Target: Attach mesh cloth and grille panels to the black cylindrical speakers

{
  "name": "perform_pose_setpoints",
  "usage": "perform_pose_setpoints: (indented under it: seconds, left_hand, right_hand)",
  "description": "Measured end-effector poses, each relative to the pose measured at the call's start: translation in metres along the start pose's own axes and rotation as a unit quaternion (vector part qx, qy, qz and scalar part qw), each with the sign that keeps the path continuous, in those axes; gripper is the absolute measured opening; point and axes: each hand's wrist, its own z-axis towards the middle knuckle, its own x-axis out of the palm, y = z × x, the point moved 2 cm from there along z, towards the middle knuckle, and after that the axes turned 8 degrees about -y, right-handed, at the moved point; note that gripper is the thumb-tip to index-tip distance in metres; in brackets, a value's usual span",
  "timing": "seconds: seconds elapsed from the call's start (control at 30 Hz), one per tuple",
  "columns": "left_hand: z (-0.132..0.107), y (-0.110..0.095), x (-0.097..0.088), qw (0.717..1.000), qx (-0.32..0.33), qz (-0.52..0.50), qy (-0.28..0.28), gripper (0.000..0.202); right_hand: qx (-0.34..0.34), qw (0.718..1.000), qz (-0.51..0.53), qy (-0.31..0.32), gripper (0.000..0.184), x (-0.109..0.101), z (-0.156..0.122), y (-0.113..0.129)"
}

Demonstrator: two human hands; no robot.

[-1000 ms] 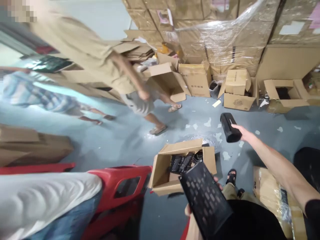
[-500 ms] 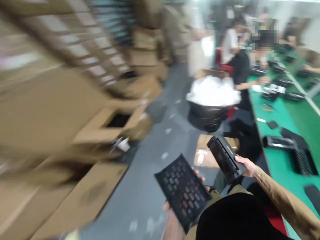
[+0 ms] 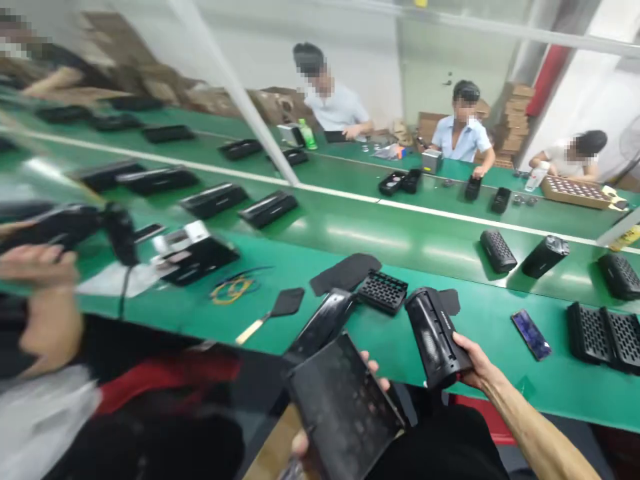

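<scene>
My left hand [image 3: 376,373] grips a flat black panel [image 3: 345,407] from beneath, its fingertips showing over the right edge and the thumb at the lower left. In my right hand [image 3: 475,362] is a long black plastic housing [image 3: 434,337], tilted, with small pale lettering along its side. It is held at its lower end, over the near edge of the green bench [image 3: 500,360]. Beyond the panel a glossy black casing [image 3: 325,323] lies at the bench edge. A black slotted grille [image 3: 384,291] and a dark flat pad [image 3: 345,272] lie beside it.
A pale-handled spatula [image 3: 263,323], a yellow cable [image 3: 233,290] and a phone [image 3: 531,333] lie on the bench. Black grille shells [image 3: 607,337] rest at the right. A conveyor [image 3: 340,230] carries black housings. A co-worker's arm [image 3: 45,293] is close at left; others sit opposite.
My view has swung right, from the aisle with cardboard boxes to the bench and conveyor. Both hands still hold the panel and the housing, which now appear beside the bench edge.
</scene>
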Motion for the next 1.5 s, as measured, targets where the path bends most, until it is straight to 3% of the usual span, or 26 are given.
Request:
perform_pose_setpoints:
  seconds: [0.1,0.23,0.33,0.43,0.57,0.77,0.9,1.17,1.33,1.5]
  left_hand:
    - [0.064,0.006,0.029,0.996,-0.06,-0.011,0.065,0.098]
    - [0.127,0.023,0.053,0.984,-0.165,0.0,0.068,0.093]
    - [0.161,0.035,0.052,0.972,-0.222,0.011,0.075,0.104]
    - [0.18,0.042,0.045,0.966,-0.248,0.02,0.067,0.104]
    - [0.19,0.038,0.035,0.962,-0.26,0.036,0.072,0.092]
    - [0.196,0.026,0.027,0.965,-0.249,0.05,0.062,0.065]
    - [0.199,0.032,0.027,0.966,-0.248,0.036,0.066,0.066]
    - [0.205,0.048,0.034,0.967,-0.237,0.055,0.079,0.071]
    - [0.204,0.049,0.034,0.964,-0.235,0.084,0.091,0.07]
    - [0.205,0.048,0.03,0.965,-0.231,0.104,0.068,0.076]
  right_hand:
    - [-0.113,0.989,0.063,-0.069,0.034,-0.039,-0.014,0.012]
    - [-0.201,0.97,0.052,-0.126,0.057,-0.071,-0.045,0.023]
    - [-0.275,0.952,-0.002,-0.135,0.076,-0.067,-0.07,0.036]
    - [-0.33,0.925,-0.098,-0.159,0.089,-0.043,-0.088,0.047]
    - [-0.387,0.871,-0.233,-0.194,0.093,-0.001,-0.097,0.056]
    - [-0.354,0.816,-0.405,-0.212,0.106,0.054,-0.09,0.065]
    - [-0.361,0.765,-0.483,-0.227,0.105,0.076,-0.084,0.067]
    - [-0.362,0.691,-0.568,-0.264,0.103,0.084,-0.087,0.064]
    - [-0.355,0.693,-0.576,-0.248,0.101,0.079,-0.086,0.068]
    - [-0.323,0.701,-0.593,-0.229,0.101,0.069,-0.083,0.073]
